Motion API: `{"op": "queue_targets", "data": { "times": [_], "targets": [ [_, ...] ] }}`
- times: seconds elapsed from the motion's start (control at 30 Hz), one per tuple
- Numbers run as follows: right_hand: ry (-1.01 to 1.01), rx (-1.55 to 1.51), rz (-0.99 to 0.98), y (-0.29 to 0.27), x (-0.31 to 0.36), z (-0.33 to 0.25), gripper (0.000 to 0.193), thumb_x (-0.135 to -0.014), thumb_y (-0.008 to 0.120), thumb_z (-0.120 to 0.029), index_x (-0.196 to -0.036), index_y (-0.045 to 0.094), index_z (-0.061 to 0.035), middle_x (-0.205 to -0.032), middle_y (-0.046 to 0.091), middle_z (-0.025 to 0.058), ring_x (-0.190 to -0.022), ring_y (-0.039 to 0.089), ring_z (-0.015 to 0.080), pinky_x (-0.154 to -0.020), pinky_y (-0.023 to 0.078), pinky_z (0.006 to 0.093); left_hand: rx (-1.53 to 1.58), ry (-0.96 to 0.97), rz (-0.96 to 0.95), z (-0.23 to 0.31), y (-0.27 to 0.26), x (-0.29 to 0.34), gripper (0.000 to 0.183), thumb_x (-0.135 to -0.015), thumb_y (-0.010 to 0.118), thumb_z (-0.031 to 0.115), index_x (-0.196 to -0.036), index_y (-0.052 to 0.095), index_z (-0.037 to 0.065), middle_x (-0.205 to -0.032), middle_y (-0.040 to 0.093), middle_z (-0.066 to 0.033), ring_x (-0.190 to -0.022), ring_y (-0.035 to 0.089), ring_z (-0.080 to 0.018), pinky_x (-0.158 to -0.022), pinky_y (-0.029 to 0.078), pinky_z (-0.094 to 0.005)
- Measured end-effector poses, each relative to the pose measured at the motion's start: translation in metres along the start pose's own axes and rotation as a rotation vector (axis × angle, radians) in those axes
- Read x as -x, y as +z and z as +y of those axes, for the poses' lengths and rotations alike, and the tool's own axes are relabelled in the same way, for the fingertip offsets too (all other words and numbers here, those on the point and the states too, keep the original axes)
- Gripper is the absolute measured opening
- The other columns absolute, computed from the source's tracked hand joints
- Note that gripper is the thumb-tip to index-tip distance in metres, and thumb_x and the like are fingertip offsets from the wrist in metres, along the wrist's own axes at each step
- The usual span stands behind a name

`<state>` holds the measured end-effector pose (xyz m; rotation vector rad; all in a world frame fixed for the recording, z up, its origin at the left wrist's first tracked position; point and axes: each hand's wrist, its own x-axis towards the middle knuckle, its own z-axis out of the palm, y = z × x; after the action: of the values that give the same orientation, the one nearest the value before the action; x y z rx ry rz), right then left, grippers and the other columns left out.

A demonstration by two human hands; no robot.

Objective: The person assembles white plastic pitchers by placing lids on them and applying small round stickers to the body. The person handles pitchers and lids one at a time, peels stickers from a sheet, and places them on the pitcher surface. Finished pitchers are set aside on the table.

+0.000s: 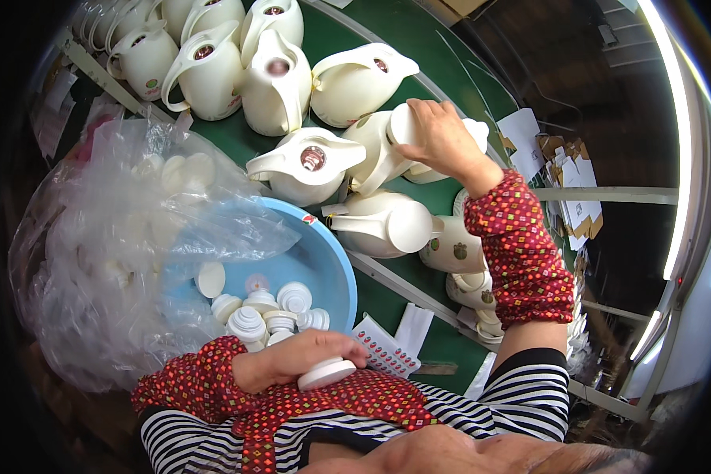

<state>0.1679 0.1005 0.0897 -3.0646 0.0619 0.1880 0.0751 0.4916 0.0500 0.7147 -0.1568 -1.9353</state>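
My right hand [441,141] grips a round white stopper [401,126] at the mouth of a cream thermos jug [369,154]. Whether the stopper is fully seated cannot be seen. Close to my body, my left hand [306,353] is closed on another white stopper [327,375], its flat disc showing below the fingers. Beside that hand is a light blue basin [341,272] with several white stoppers [246,324] in it. A neighbouring jug [306,167] has its mouth uncovered, showing a shiny reddish lining. Nearer to me, a jug [379,223] has a stopper on top.
A crumpled clear plastic bag [79,261] covers the basin's left side. More jugs [205,71] crowd the green conveyor [458,71] at the back. A sheet of red oval stickers [383,347] lies right of the basin. Cartons and papers [573,178] stand beyond the conveyor.
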Motion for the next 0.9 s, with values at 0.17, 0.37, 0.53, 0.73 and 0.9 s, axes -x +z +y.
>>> {"op": "queue_targets", "data": {
  "times": [0.17, 0.37, 0.53, 0.73, 0.9],
  "targets": [
    [-0.129, -0.017, -0.107, -0.014, -0.005, 0.001, 0.067, -0.077, 0.083, -0.024, -0.137, 0.061, -0.0043, -0.129, 0.064, 0.0199, -0.114, 0.062, 0.0392, -0.102, 0.053, 0.0425, -0.275, -0.033, -0.117, 0.010, -0.014, 0.032, 0.045, -0.106, 0.049, 0.019, -0.147, 0.059, 0.006, -0.140, 0.065, -0.0107, -0.130, 0.058, -0.0188, -0.112, 0.042, -0.0302],
    [-0.176, 0.007, -0.218, -0.017, -0.011, -0.001, 0.066, -0.078, 0.084, -0.017, -0.139, 0.062, -0.0101, -0.137, 0.060, 0.0202, -0.119, 0.063, 0.0387, -0.098, 0.056, 0.0437, -0.375, 0.147, -0.249, 0.017, -0.047, 0.063, 0.063, -0.096, 0.067, 0.019, -0.156, 0.050, 0.009, -0.148, 0.054, -0.0125, -0.138, 0.049, -0.0225, -0.118, 0.036, -0.0366],
    [0.247, 0.252, -0.385, -0.038, -0.029, -0.027, 0.068, -0.082, 0.083, -0.025, -0.144, 0.058, -0.0130, -0.138, 0.059, 0.0242, -0.118, 0.066, 0.0386, -0.096, 0.057, 0.0444, -0.437, 0.024, -0.129, 0.032, -0.043, 0.086, 0.064, -0.077, 0.093, 0.017, -0.128, 0.058, 0.006, -0.139, 0.058, -0.0132, -0.132, 0.055, -0.0245, -0.112, 0.043, -0.0387],
    [0.288, 0.194, -0.365, -0.015, -0.020, -0.025, 0.075, -0.081, 0.085, -0.022, -0.149, 0.053, -0.0163, -0.130, 0.064, 0.0241, -0.109, 0.070, 0.0377, -0.094, 0.057, 0.0456, -0.669, 0.056, -0.048, 0.056, -0.039, 0.091, 0.054, -0.075, 0.094, 0.026, -0.099, 0.050, 0.005, -0.124, 0.069, -0.0165, -0.116, 0.067, -0.0256, -0.094, 0.055, -0.0369],
    [-0.014, 0.163, -0.161, -0.019, -0.001, -0.016, 0.068, -0.085, 0.082, -0.029, -0.144, 0.055, -0.0092, -0.113, 0.068, 0.0240, -0.100, 0.071, 0.0402, -0.089, 0.058, 0.0470, -0.591, 0.203, 0.015, 0.062, -0.044, 0.083, 0.048, -0.080, 0.090, 0.021, -0.100, 0.049, 0.005, -0.116, 0.071, -0.0150, -0.111, 0.067, -0.0202, -0.094, 0.053, -0.0340]
  ]
}}
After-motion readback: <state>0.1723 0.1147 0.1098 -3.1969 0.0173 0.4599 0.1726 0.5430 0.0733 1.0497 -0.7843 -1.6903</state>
